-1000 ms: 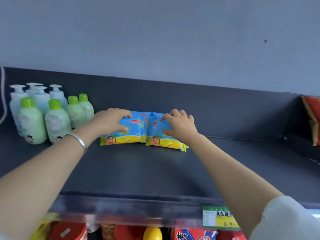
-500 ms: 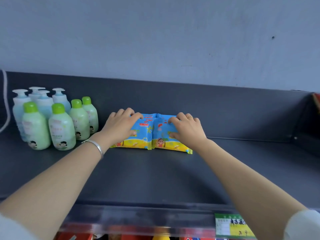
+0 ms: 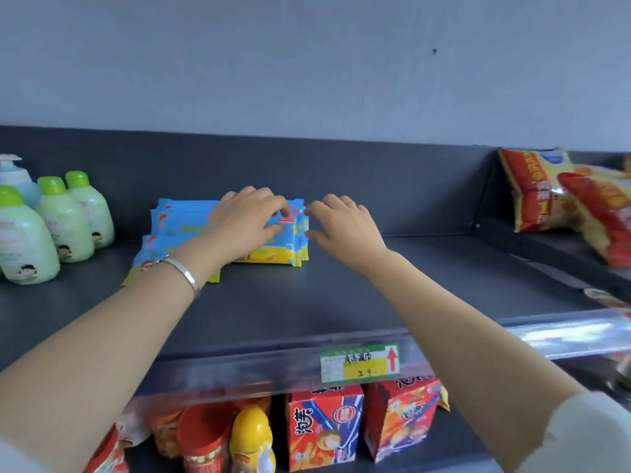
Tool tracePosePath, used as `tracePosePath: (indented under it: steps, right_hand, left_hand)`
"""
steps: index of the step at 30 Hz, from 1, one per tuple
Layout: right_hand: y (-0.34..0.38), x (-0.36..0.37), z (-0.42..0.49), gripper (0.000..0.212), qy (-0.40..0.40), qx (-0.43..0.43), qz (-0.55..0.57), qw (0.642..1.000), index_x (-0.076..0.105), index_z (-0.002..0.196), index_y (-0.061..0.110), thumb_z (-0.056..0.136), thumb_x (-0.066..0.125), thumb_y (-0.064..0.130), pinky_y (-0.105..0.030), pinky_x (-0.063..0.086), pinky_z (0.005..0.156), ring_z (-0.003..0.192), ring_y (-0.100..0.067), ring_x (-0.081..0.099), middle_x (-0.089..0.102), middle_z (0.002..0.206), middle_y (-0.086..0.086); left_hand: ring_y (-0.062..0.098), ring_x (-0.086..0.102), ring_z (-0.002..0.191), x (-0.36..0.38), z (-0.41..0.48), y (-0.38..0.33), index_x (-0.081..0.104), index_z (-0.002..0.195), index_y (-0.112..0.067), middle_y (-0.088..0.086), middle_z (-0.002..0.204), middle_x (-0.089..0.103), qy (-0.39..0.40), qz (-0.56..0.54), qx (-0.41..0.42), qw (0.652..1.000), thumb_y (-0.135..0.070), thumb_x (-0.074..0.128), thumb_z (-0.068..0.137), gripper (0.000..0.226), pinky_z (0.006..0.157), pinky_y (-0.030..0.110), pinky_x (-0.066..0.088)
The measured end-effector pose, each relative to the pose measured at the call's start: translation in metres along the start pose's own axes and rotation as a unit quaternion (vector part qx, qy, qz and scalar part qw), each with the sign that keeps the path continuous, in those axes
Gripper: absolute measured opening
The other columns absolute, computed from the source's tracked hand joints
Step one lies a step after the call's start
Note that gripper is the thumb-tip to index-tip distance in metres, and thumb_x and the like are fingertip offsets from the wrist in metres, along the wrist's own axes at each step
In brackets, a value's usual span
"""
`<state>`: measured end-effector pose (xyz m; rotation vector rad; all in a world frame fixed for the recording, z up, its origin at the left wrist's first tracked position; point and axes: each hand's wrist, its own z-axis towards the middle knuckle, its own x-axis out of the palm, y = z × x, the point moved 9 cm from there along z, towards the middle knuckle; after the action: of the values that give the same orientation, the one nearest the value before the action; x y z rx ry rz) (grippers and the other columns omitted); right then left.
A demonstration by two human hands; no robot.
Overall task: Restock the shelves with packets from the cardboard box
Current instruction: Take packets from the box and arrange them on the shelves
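From the head view, the packets [image 3: 290, 245] lay in low, flat stacks at the back of the matte dark shelf [image 3: 307, 302], just right of the rounded green-capped plastic bottles [image 3: 65, 223]. Their glossy wrappers were blue above and yellow below, with crimped ends. The left hand [image 3: 244, 225], a smooth metal bangle [image 3: 186, 274] at its wrist, rested on the right stack with bent fingers; whether it gripped could not be told. The right hand [image 3: 341, 227] hovered slack and spread just beside that stack's right edge. Crinkled red bags [image 3: 539, 192] stood far right
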<state>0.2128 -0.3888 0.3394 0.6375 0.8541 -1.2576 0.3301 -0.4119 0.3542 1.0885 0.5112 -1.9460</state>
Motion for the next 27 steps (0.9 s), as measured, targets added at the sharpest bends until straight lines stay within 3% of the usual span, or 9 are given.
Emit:
tracePosePath:
  steps: [7,16,19,22,27]
  right_hand:
    - [-0.105,-0.047,-0.099,0.029,-0.032,0.065,-0.028,0.997,0.059,0.116,0.019,0.093,0.053,0.035,-0.037,0.039,0.081,0.106,-0.027,0.051,0.059,0.109,-0.002]
    - [-0.243,-0.094,-0.272,0.03,-0.027,0.166,-0.046,0.985,0.058,0.12,0.016,0.093,0.054,0.029,-0.042,0.04,0.087,0.11,-0.03,0.05,0.059,0.114,-0.006]
    - [-0.277,-0.093,-0.334,0.029,-0.016,0.198,-0.049,0.979,0.061,0.115,0.013,0.092,0.055,0.03,-0.043,0.042,0.083,0.106,-0.033,0.052,0.061,0.11,-0.008]
    - [-0.303,-0.073,-0.395,0.029,0.033,0.228,-0.042,0.972,0.061,0.115,0.012,0.091,0.056,0.028,-0.043,0.044,0.079,0.103,-0.035,0.053,0.061,0.108,-0.01]
    - [-0.329,-0.021,-0.491,0.033,0.133,0.283,-0.012,0.95,0.056,0.121,0.014,0.092,0.055,0.029,-0.04,0.042,0.081,0.108,-0.033,0.051,0.058,0.112,-0.01]
  left_hand:
    - [0.022,0.049,0.102,0.018,0.015,-0.146,0.059,0.105,-0.024,-0.003,0.102,0.059,-0.013,-0.062,0.086,0.994,-0.033,0.057,0.09,0.017,0.082,0.035,0.035]
    - [0.021,0.051,0.099,0.053,0.005,-0.352,0.059,0.105,-0.024,-0.004,0.1,0.059,0.012,-0.142,0.187,0.972,-0.032,0.054,0.091,0.017,0.08,0.034,0.035]
    - [0.022,0.051,0.1,0.074,-0.017,-0.417,0.06,0.106,-0.023,-0.003,0.101,0.06,0.027,-0.17,0.209,0.963,-0.032,0.054,0.091,0.018,0.08,0.034,0.035]
    - [0.022,0.052,0.104,0.113,-0.048,-0.473,0.06,0.104,-0.025,-0.004,0.105,0.061,0.076,-0.187,0.227,0.953,-0.033,0.056,0.089,0.018,0.082,0.034,0.037]
    - [0.021,0.05,0.109,0.197,-0.11,-0.547,0.055,0.115,-0.026,-0.003,0.112,0.058,0.244,-0.179,0.254,0.919,-0.034,0.052,0.091,0.025,0.085,0.033,0.036]
